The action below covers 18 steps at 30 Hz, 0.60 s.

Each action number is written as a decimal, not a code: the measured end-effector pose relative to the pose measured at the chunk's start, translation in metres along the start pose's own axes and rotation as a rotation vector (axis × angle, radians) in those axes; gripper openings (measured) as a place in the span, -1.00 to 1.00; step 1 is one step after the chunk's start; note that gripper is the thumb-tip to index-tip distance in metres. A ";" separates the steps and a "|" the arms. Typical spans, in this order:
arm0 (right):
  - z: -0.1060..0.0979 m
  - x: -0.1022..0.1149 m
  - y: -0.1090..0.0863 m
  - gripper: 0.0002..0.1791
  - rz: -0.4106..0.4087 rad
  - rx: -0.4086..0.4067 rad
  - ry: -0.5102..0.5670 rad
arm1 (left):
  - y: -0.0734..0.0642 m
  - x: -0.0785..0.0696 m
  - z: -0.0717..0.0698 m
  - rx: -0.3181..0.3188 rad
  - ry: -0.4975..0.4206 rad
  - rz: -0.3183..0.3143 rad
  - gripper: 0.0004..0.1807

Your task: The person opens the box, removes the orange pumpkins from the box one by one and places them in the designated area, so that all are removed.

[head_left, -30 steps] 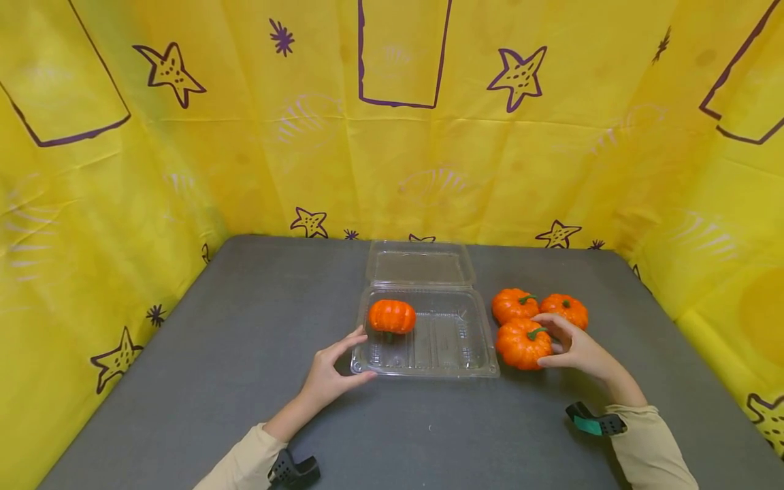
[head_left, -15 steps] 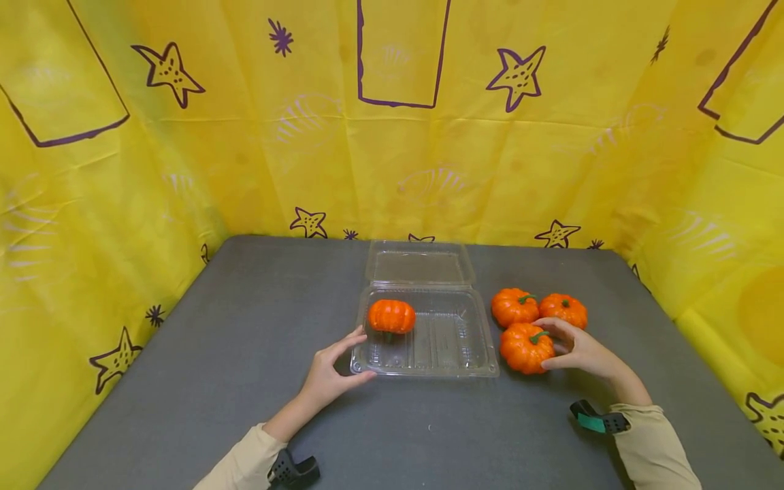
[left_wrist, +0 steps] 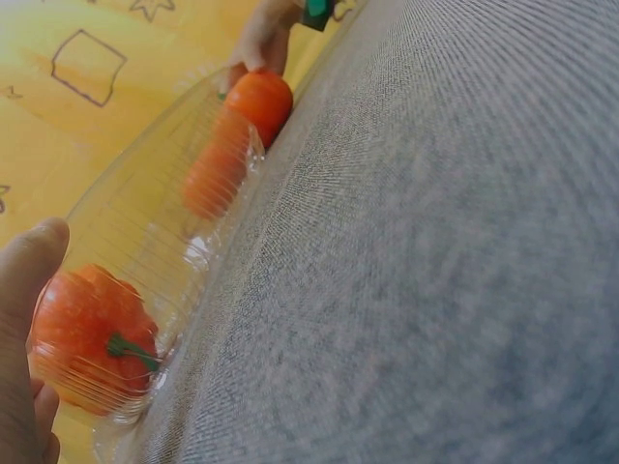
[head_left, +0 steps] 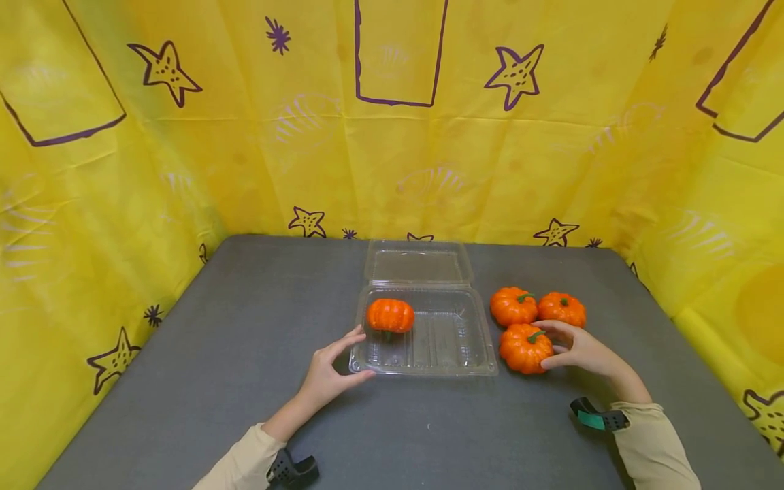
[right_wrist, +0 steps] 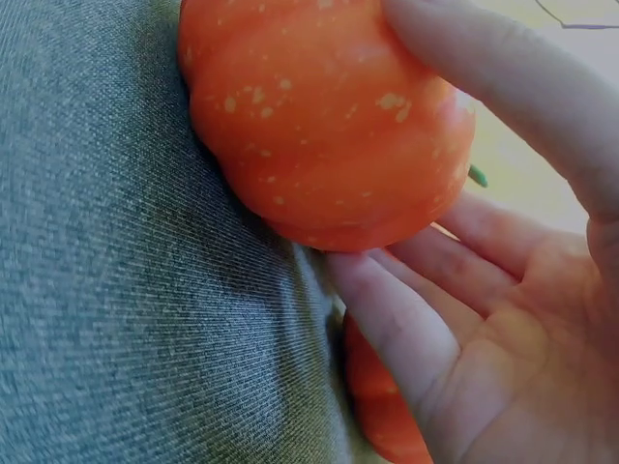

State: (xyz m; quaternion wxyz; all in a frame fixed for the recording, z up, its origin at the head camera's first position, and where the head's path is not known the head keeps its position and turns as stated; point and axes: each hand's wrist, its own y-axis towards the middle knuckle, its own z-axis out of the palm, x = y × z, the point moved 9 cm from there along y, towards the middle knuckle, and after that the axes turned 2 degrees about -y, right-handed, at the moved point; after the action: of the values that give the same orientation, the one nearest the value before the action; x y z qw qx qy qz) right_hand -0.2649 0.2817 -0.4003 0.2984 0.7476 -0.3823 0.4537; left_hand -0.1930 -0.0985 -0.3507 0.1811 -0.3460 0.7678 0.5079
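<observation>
A clear plastic clamshell container lies with its lid folded back, and one small orange pumpkin lies on its side in the left part. My left hand rests at its front left corner, thumb and fingers spread wide along the rim. To the right of the container, my right hand holds the nearest pumpkin between thumb and fingers; its green stem points up. The right wrist view shows the thumb on this pumpkin and the fingertips at its other side. The pumpkin appears to rest on the table.
Two more pumpkins, one at the left and one at the right, sit just behind the held one. A grey cloth covers the table. Yellow patterned curtains hang around its back and sides.
The held pumpkin and my right hand have shifted slightly nearer to me and right, then stayed there. My left hand and the container keep their place.
</observation>
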 end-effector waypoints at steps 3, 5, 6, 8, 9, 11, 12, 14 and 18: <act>0.001 0.000 0.001 -0.35 0.001 0.018 0.015 | 0.000 0.000 -0.001 -0.004 0.002 -0.001 -0.38; 0.002 0.001 0.000 -0.35 0.003 0.033 0.025 | 0.000 0.000 -0.001 -0.005 0.004 0.002 -0.38; 0.003 0.001 0.000 -0.35 0.003 0.042 0.029 | 0.001 -0.001 -0.001 -0.005 0.004 0.004 -0.38; 0.005 0.003 -0.001 -0.34 -0.008 0.062 0.034 | 0.001 -0.001 -0.001 -0.006 0.004 0.005 -0.38; 0.006 0.004 0.000 -0.34 -0.013 0.070 0.036 | 0.001 -0.001 -0.001 -0.006 0.005 0.003 -0.38; 0.007 0.006 0.000 -0.33 -0.024 0.085 0.038 | 0.001 -0.001 -0.001 -0.006 0.006 0.000 -0.38; 0.008 0.007 0.000 -0.32 -0.028 0.093 0.038 | 0.001 -0.001 -0.001 -0.005 0.007 -0.002 -0.38; 0.008 0.008 0.000 -0.31 -0.024 0.100 0.040 | 0.001 -0.001 -0.001 -0.003 0.007 -0.009 -0.38; 0.005 0.009 -0.002 -0.30 -0.013 0.087 0.024 | 0.000 0.000 -0.001 -0.003 0.008 -0.015 -0.38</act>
State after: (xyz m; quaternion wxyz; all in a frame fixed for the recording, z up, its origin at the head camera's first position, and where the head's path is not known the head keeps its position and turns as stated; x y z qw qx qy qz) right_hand -0.2584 0.2755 -0.3941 0.2733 0.7567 -0.3539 0.4769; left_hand -0.1930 -0.0993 -0.3502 0.1811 -0.3539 0.7652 0.5064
